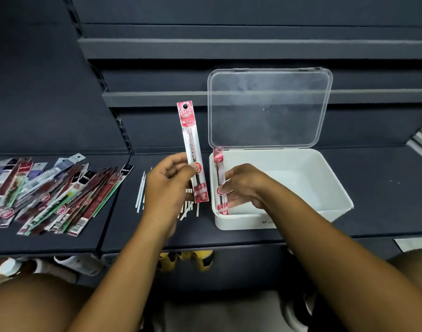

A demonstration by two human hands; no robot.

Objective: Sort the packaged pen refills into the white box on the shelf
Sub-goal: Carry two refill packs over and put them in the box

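Red-packaged refill point(193, 152) pinched upright in left hand point(168, 185).

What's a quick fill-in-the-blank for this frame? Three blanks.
The left hand holds a ____ refill pack upright.
The right hand holds a second pack against the ____ wall of the white box.
Its clear lid stands ____.
Missing: red, left, open.
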